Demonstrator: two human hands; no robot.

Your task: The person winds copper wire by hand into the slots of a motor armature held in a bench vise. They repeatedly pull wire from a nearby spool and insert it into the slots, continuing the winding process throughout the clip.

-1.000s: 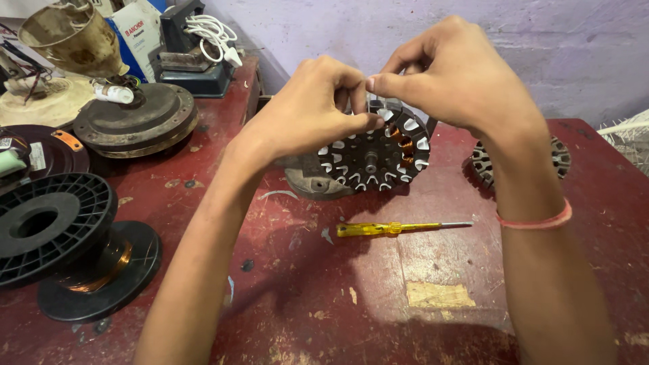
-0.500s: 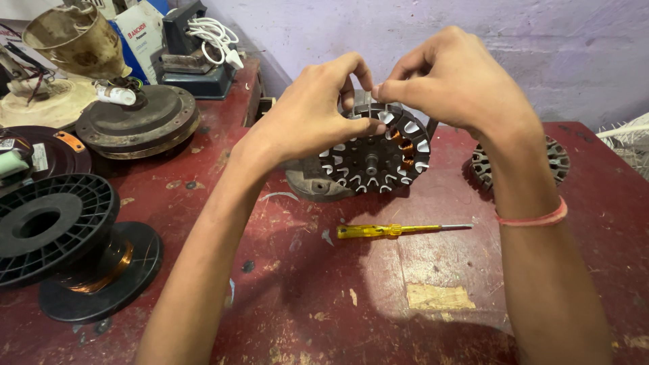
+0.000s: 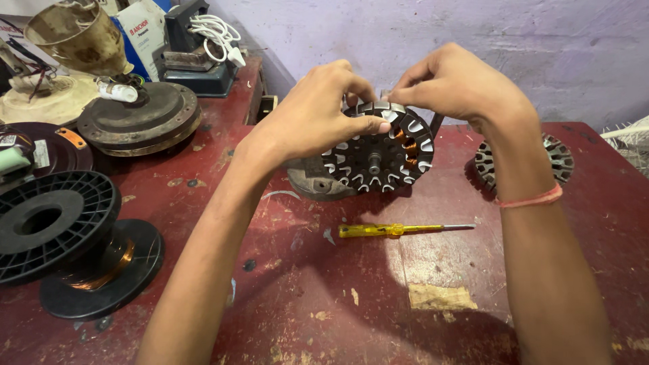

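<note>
While the slotted motor stator (image 3: 378, 157) stands tilted on edge near the middle of the worn red surface (image 3: 378, 297), both hands close on its upper rim, which puts the slots and the copper windings inside them face-on to the person. The left hand (image 3: 312, 116) wraps over the top left of the stator, its grip narrow, thumb pressed flat against the front face and fingers curled behind, so it seems to steady the core against tipping. The right hand (image 3: 454, 86) comes in from the top right of the stator with fingertips pinched together at the rim; whether they hold a wire or a strip of slot paper I cannot tell, since the fingers hide the spot. The stator leans on a grey metal housing (image 3: 312, 184) just behind and to its left, which likely props it at a workable angle.

Just below the stator, on the surface, lies a yellow-handled screwdriver (image 3: 399, 230), touched by neither hand but within easy reach. To the right of the stator, partly behind the right forearm, lies a second stator (image 3: 556, 157). Well to the left of the stator stands a black spool of copper wire (image 3: 81, 236), and farther up on that side sit a round rusty motor cover (image 3: 142, 116) and a coil of white cable (image 3: 215, 30).
</note>
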